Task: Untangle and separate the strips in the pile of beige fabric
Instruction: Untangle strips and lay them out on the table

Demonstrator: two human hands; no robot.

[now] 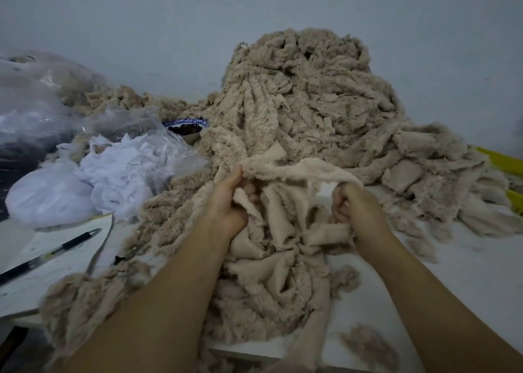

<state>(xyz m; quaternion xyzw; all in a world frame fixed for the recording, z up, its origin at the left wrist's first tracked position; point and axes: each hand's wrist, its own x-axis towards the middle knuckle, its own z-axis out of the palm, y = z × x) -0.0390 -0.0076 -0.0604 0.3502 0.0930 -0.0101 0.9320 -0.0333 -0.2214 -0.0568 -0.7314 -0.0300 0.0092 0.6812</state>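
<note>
- Nearest, a loose tuft (368,347) of beige fluff lies on the white table (467,273), apart from the rest.
- Between the forearms a heap of strips (277,259) spills toward the near table edge, folded over one another and touching both wrists.
- To the left, a black pen (51,252) rests on a sheet of paper (56,276), just beside the fabric's fringe.
- The left hand (226,200) has its fingers curled on a strip (297,168), thumb and forefinger pinching one end.
- The right hand (359,205) is fisted round the other end of that strip, with further folds bunched under its palm.
- The strip arches between the two hands, raised slightly above the heap. Whether its underside is free of the others cannot be told.
- To do this step well, I would draw the hands apart slowly and keep the strip taut. If it drags neighbours along, the right hand should let go of the extra folds and hold this one piece alone.
- The fuzzy edges will probably cling, so a short shake should work better than a hard pull.
- Farther left sit a white bag (48,200) and white scraps (127,166), with clear plastic (42,95) behind them.
- A blue-rimmed bowl (185,126) holding something dark is wedged against the pile of beige fabric (305,95).
- That pile rises far centre against the wall, most of it apparently unsorted.
</note>
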